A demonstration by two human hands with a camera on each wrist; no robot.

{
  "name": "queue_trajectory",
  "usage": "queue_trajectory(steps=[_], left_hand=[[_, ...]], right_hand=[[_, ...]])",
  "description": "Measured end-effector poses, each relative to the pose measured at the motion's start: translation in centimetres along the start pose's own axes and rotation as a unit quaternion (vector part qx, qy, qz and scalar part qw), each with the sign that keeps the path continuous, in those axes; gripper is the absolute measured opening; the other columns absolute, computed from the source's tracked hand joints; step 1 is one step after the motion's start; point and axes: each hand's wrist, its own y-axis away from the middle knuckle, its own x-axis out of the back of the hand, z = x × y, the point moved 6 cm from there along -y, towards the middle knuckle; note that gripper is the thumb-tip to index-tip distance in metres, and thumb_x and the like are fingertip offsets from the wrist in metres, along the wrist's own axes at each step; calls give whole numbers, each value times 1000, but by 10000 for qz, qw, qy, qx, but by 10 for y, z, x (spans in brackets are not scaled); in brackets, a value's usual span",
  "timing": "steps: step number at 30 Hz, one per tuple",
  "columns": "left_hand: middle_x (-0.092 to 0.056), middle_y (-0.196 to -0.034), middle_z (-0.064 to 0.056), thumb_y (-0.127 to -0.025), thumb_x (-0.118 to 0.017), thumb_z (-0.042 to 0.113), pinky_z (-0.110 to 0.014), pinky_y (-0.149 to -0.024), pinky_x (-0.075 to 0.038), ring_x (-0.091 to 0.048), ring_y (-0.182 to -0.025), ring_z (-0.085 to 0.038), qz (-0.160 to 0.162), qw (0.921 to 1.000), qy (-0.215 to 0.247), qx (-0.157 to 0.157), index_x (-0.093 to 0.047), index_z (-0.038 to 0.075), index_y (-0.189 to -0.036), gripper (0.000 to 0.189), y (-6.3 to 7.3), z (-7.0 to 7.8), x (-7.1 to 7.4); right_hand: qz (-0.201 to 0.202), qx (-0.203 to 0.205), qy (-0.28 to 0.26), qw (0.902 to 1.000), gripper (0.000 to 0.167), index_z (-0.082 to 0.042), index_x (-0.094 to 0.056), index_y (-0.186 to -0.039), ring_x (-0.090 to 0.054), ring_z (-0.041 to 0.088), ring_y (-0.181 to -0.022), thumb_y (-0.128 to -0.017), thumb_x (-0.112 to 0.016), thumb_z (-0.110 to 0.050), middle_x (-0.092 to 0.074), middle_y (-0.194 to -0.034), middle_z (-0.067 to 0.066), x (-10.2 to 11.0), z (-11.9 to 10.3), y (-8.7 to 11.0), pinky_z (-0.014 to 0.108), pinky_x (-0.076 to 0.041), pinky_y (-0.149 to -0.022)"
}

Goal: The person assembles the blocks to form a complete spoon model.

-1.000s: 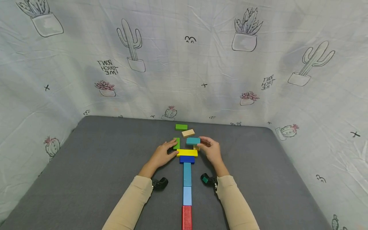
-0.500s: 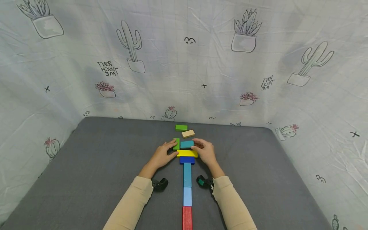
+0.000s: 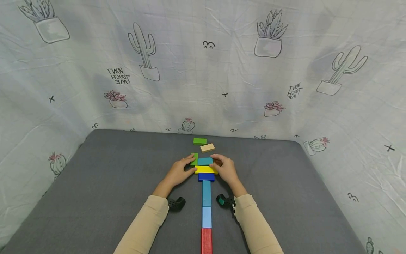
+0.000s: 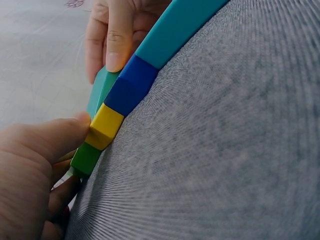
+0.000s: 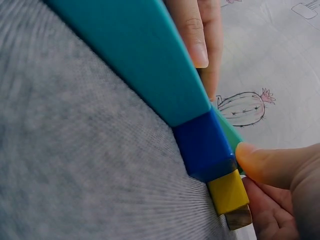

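Note:
My right hand [image 3: 226, 170] pinches a teal block [image 3: 204, 161] between thumb and fingers, just behind the yellow block [image 3: 206, 169]. In the right wrist view, a natural wood block [image 5: 239, 217] shows beyond the yellow one, near those fingers. My left hand [image 3: 178, 173] grips a green block [image 3: 194, 159] that stands lengthwise at the teal block's left end. Its fingers curl around the green block's end in the left wrist view, and its thumb reaches the yellow block's left end. A dark blue block [image 3: 206, 177] lies against the yellow one's near side.
A row of blocks leads from the dark blue one toward me: a longer blue block [image 3: 206, 193], a light blue block [image 3: 206, 217] and a red block [image 3: 206, 240]. Farther back lie another green block [image 3: 200, 141] and a beige block [image 3: 207, 147] on the grey table [image 3: 127, 165].
My right hand has carried the teal block leftward and lower, from above the right side to beside the green block. The left hand has stayed in place.

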Motion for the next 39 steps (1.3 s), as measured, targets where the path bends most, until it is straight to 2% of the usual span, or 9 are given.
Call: queue_trajectory(steps=[7,17,24,27,33,37,39], left_hand=[[-40,-149,-3,-91,-64,32,-54,-110,-30,-37,-136,-37,17,10000,-20,9,-52,12,-137,52,1,0,1],[-39,-150,-1,-90,-64,34,-53,-110,-30,-37,-136,-38,40,10000,-44,12,-53,12,-137,52,0,-1,1],[-39,-150,-1,-91,-64,33,-53,-110,-30,-36,-136,-39,59,10000,-46,15,-52,12,-137,53,1,-3,1],[-39,-150,-1,-91,-64,34,-54,-110,-30,-36,-136,-40,48,10000,-58,45,-52,12,-137,53,1,-4,1],[-38,-150,-1,-91,-63,34,-54,-110,-30,-36,-135,-40,29,9999,-106,45,-52,13,-138,53,-1,-3,1],[-39,-150,-1,-91,-63,34,-53,-111,-30,-36,-135,-39,39,9999,-132,-13,-52,12,-137,53,0,-2,0],[-39,-150,-1,-91,-64,34,-53,-111,-30,-37,-135,-39,47,9999,-141,-28,-52,11,-137,53,0,-2,0]], right_hand=[[-78,-30,71,9999,34,-9,-66,-119,-63,27,-105,-85,-70,-10,-65,-119,11,-2,0,1,41,-52,-91],[-150,8,89,9998,35,-10,-67,-118,-62,25,-105,-84,-72,-11,-61,-126,10,-2,-1,1,43,-52,-91],[-202,221,144,9994,33,-13,-68,-116,-60,22,-97,-84,-72,-12,-64,-120,8,-3,1,0,41,-52,-88],[-186,292,-4,9994,32,-13,-68,-116,-61,22,-97,-84,-72,-11,-64,-120,8,-3,2,1,42,-52,-88],[267,559,-591,9963,27,-6,-68,-114,-65,25,-95,-87,-68,-9,-68,-109,10,3,4,1,40,-54,-84],[638,411,-1047,9916,29,-3,-67,-116,-64,31,-103,-88,-68,-9,-67,-111,16,10,8,1,43,-52,-91],[778,278,-1223,9891,30,-2,-65,-117,-62,33,-110,-88,-67,-8,-65,-117,18,13,11,0,43,-49,-95]])
